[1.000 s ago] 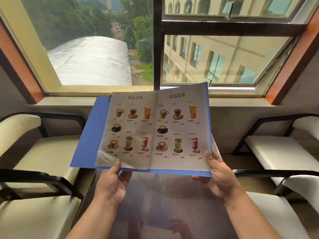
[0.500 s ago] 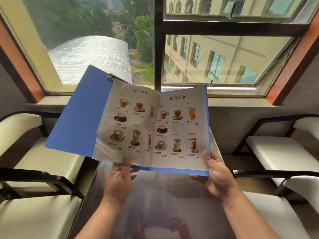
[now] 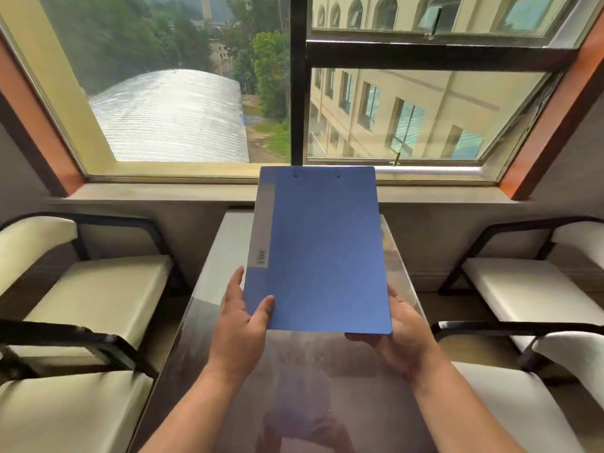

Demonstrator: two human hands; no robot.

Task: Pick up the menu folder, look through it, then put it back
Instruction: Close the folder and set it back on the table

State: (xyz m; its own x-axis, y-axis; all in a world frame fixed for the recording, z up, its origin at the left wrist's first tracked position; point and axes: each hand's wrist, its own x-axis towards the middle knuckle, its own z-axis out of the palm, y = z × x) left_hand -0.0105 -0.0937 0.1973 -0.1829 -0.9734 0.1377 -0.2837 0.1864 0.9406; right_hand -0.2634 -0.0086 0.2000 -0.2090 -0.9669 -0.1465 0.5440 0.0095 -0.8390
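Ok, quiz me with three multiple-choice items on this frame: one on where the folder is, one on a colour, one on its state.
1. Where is the menu folder?
A. Lying flat on the table
B. Held up over the table, in front of the window
C. On a chair seat

2. What colour is the folder's cover?
A. Blue
B. Red
C. Black

3. What state is the folder in?
A. Open at the drinks pages
B. Closed, held by both hands
C. Closed, held by one hand only

Answers:
1 B: its lower edge sits in the hands, clear of the tabletop.
2 A: the whole cover is blue, with a grey label strip along its left side.
3 B: no pages show, and the left hand and right hand each keep a grip on a bottom corner.
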